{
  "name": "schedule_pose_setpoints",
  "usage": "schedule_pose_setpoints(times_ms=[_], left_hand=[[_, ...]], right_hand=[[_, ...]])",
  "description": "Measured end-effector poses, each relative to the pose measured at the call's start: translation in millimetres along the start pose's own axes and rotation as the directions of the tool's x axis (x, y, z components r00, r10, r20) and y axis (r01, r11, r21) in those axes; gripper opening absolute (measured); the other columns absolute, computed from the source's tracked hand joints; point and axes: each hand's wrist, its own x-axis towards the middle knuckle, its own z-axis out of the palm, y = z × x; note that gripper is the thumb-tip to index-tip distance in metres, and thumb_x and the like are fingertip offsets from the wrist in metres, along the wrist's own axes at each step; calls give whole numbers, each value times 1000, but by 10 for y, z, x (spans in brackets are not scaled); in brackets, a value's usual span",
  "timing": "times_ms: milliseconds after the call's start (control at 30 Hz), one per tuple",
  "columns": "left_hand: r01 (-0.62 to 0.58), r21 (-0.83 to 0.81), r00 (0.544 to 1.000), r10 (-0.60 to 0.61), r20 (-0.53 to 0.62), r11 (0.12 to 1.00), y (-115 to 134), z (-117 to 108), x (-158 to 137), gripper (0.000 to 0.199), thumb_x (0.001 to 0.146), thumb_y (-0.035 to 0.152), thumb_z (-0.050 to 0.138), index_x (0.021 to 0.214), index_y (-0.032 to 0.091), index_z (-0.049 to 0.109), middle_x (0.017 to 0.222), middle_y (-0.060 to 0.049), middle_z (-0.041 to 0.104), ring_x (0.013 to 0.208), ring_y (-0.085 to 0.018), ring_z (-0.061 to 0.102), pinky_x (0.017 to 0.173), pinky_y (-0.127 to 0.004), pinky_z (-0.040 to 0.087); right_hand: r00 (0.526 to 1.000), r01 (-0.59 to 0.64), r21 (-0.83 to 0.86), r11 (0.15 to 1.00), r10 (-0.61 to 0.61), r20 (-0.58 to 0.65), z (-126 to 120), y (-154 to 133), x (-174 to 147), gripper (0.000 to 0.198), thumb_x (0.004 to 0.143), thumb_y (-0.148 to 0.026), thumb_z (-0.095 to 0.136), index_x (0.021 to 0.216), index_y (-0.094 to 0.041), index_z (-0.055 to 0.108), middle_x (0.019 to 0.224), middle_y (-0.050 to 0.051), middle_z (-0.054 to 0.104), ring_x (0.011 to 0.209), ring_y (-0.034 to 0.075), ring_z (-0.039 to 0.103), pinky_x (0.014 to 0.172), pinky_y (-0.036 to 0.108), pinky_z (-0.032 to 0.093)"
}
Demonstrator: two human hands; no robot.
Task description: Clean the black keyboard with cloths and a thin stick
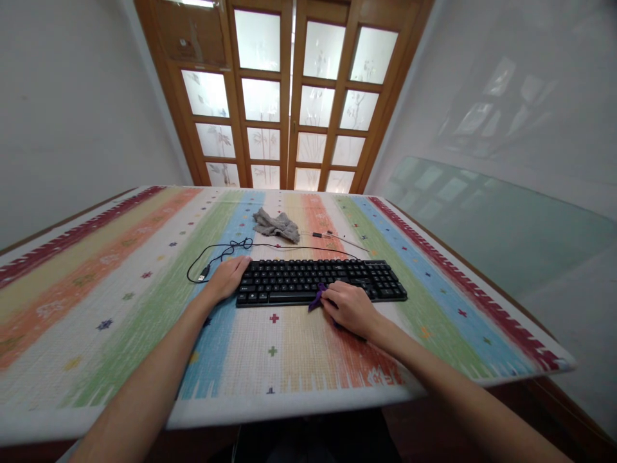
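A black keyboard (299,275) lies flat on the striped tablecloth in front of me. Its left end is held by my left hand (229,278), with the fingertips at the upper left corner; part of the grip is hidden. My right hand (349,305) is closed on a small purple cloth (317,298), pressed against the lower middle rows of keys. Some of that cloth is covered by my fingers. Behind the keyboard runs its black cable (219,245), looped on the left, and the USB plug (204,274) rests near my left wrist.
A crumpled grey cloth (277,226) lies beyond the keyboard. To its right are a thin rod-like tool (348,242) and a small black piece (317,235). The table's front edge (270,408) is close to me; walls flank both sides, and wooden glazed doors (289,96) stand behind.
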Motion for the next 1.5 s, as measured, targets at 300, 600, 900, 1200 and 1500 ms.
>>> schedule_pose_setpoints(times_ms=[300,600,900,1200,1500], left_hand=[[-3,-4,1000,3,-10,1000,-8,-1,-8,54,95,55,19,92,23,62,96,-9,72,98,-28,65,93,-40,47],[-27,6,1000,27,1,1000,-79,28,12,56,97,54,18,94,21,64,95,-8,72,95,-26,65,91,-40,47],[-23,14,1000,23,11,1000,-80,36,18,57,96,55,17,93,21,63,96,-8,71,98,-27,64,93,-40,46],[-11,4,1000,11,6,1000,-58,25,11,55,96,54,19,93,21,63,97,-9,72,99,-27,65,94,-41,46],[-14,18,1000,13,7,1000,-22,8,-2,56,96,54,18,92,22,63,96,-8,72,97,-27,65,92,-41,48]], right_hand=[[999,-48,5,999,48,7,-16,26,-34,21,95,-20,54,87,-17,73,85,6,69,81,16,59,67,26,39],[976,73,48,996,-61,-207,120,198,-113,21,94,-24,58,91,-22,78,78,4,68,72,15,59,63,25,39],[961,83,107,991,-51,-273,217,273,-187,27,99,-32,54,96,-24,80,77,4,68,68,13,60,61,24,40],[978,21,182,983,18,-210,168,269,-209,28,99,-30,54,90,-22,80,70,2,64,64,12,57,61,25,38],[982,7,-38,999,-14,-191,87,214,-237,30,98,-21,49,79,-18,73,73,3,60,67,13,52,61,26,32]])
